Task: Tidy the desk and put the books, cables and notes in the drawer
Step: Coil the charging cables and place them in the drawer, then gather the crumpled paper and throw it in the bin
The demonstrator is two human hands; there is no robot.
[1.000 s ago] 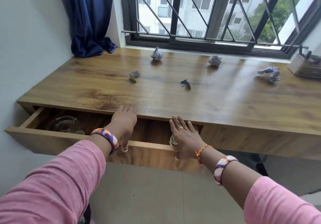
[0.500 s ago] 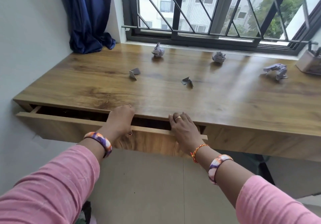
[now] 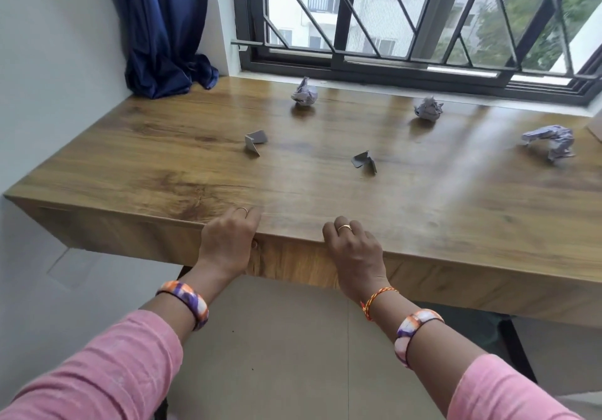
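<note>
Head view. The drawer (image 3: 293, 261) sits flush under the front edge of the bench (image 3: 423, 211), fully closed. The left hand (image 3: 228, 243) and the right hand (image 3: 353, 250) both rest against the drawer front, knuckles at the bench edge. The fingers of each grip curl down over the edge; whether they clasp the front or only press on it cannot be told, as the fingertips are hidden.

No books or cables show on the bench. Five paper items lie there, well apart from one another:
- three crumpled paper balls, one at the rear centre (image 3: 304, 92), one at the rear right (image 3: 428, 108), one at the far right (image 3: 550, 139);
- two small folded notes, one left of centre (image 3: 255, 141), one near the middle (image 3: 364, 160).

Handling, as a judgement: all five are very light, soft and not fragile. The balls compress readily; take each with a loose whole-hand clasp. The folded notes stand tented on thin edges and may slide on the smooth bench surface; pinch each at its raised fold.
</note>
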